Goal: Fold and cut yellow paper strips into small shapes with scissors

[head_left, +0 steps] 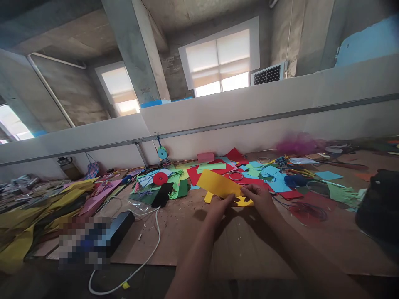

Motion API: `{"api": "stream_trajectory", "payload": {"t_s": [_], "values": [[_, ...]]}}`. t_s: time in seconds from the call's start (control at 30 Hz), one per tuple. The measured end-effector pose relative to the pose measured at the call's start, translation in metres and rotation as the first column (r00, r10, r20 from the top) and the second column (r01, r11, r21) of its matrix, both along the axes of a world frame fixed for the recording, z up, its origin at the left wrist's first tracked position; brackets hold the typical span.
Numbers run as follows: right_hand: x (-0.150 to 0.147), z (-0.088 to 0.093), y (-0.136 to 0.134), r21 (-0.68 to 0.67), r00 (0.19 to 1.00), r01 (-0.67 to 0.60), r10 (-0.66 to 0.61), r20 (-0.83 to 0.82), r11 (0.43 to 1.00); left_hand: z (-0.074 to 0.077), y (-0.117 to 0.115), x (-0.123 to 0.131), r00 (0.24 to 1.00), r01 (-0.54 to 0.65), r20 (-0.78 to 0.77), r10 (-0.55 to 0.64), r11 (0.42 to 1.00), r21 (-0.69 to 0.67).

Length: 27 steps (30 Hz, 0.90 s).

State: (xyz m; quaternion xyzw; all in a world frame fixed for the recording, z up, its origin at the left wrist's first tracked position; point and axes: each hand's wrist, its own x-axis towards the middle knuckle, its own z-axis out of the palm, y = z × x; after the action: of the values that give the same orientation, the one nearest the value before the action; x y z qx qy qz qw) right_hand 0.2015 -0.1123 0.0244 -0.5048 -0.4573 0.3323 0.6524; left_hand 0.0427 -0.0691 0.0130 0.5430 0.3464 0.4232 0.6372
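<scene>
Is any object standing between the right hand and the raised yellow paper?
Nothing visible stands between them: the right hand grips the yellow paper at its right end, the left hand at its lower edge.

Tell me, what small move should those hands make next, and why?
Perhaps slide the left hand toward the free left end of the yellow sheet: it and the right hand are close together near the sheet's right end, so spreading them might hold the sheet steadier.
</scene>
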Motion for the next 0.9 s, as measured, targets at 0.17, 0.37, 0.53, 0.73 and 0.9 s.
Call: {"api": "stream_trajectory", "payload": {"t_s": [0.17,0.37,0.53,0.73,0.9], "values": [[-0.003,0.006,-0.004,-0.004,1.0,0.006,-0.006,-0.003,1.0,0.0,-0.001,0.0,0.999,-0.027,-0.026,0.027,1.0,0.0],[-0.002,0.006,-0.002,-0.01,0.999,-0.003,0.003,-0.036,1.0,-0.001,0.0,0.002,0.996,-0.067,-0.048,0.069,0.997,0.049],[-0.002,0.001,-0.001,-0.053,0.993,-0.088,0.083,-0.084,0.995,0.0,-0.002,0.002,0.985,-0.139,-0.086,0.147,0.985,0.1],[-0.007,-0.004,-0.004,-0.104,0.976,-0.199,0.187,-0.108,0.975,0.005,-0.008,0.006,0.989,-0.117,-0.073,0.128,0.984,0.135],[-0.002,-0.003,-0.001,-0.098,0.983,-0.153,0.141,-0.118,0.983,0.007,-0.01,0.001,0.989,-0.092,-0.094,0.113,0.974,0.208]]}}
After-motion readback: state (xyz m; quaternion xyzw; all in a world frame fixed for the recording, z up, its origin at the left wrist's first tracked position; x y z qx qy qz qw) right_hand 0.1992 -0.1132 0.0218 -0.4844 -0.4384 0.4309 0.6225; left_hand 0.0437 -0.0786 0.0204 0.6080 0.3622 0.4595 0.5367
